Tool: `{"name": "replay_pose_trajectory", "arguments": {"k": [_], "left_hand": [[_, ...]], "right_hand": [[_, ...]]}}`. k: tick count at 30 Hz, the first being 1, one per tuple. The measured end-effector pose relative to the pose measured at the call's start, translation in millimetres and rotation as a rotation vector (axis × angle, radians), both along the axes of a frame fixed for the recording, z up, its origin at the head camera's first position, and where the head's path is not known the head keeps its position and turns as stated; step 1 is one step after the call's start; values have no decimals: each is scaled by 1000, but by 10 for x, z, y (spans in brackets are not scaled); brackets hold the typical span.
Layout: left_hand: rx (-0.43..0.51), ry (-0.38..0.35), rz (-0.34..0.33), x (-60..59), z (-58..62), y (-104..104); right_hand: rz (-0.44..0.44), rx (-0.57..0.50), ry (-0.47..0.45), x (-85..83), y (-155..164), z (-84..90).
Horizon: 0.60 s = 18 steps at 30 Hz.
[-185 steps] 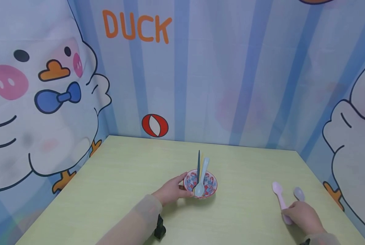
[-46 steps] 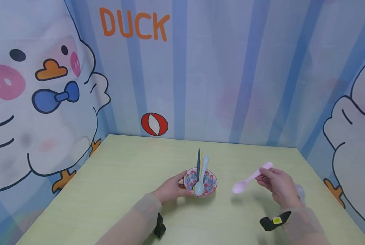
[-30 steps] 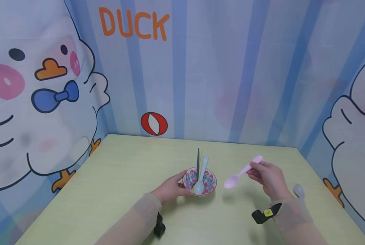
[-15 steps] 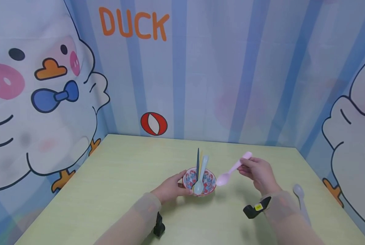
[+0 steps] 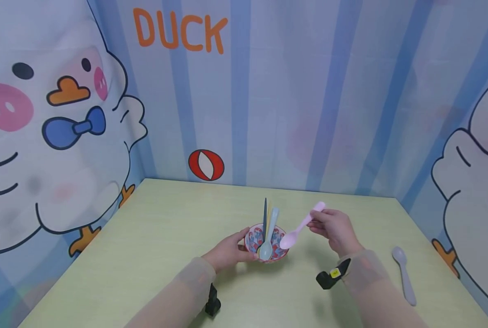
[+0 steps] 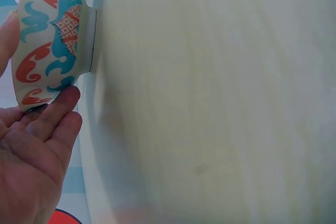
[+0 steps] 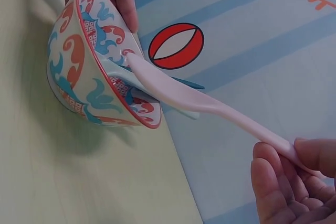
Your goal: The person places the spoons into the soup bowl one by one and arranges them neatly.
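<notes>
My left hand [image 5: 229,251] grips the rim and side of a small patterned bowl [image 6: 50,45], thumb on the near side. A light blue spoon [image 5: 272,222], a dark blue stick-like utensil [image 5: 265,212] and a yellow one [image 5: 269,217] lean in it, handles up. From the right, my right hand [image 5: 337,231] pinches a pink spoon [image 7: 210,104] by its handle. That spoon's head overlaps the bowl's right rim in the head view; whether it touches anything is unclear. The lower ends of the dark blue and yellow utensils are hidden.
On the right of the pale yellow table [image 5: 178,209] lies a lavender spoon [image 5: 404,275], apart from the hands. A printed duck curtain [image 5: 281,91] stands behind the table. Black wrist devices show on both the left sleeve [image 5: 199,278] and right sleeve [image 5: 364,273].
My right hand picked the pink spoon up from the table's right side and has carried it left to the bowl. My left hand and the bowl have stayed in place.
</notes>
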<state>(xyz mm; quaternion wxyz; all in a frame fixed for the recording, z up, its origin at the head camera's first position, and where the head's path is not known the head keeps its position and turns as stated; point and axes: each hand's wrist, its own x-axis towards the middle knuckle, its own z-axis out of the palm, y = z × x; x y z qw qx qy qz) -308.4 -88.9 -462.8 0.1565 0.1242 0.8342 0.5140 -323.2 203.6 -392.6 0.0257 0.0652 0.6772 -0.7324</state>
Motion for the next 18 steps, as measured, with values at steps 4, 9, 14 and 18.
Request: {"name": "replay_pose_trajectory", "arguments": {"k": [4,9,14,18], "left_hand": [[-12,-7,7,10,14,0],[-13,-7,6,13,21,2],[-18,-3,9,9,17,2],[-25,1,8,-2,2,3]], "right_hand": [[14,5,6,-18,-56,-9],[22,18,2,-59,-112,-36],[38,38,-5,-106,-182,-84],[59,51,-13,-131,-259,-118]]}}
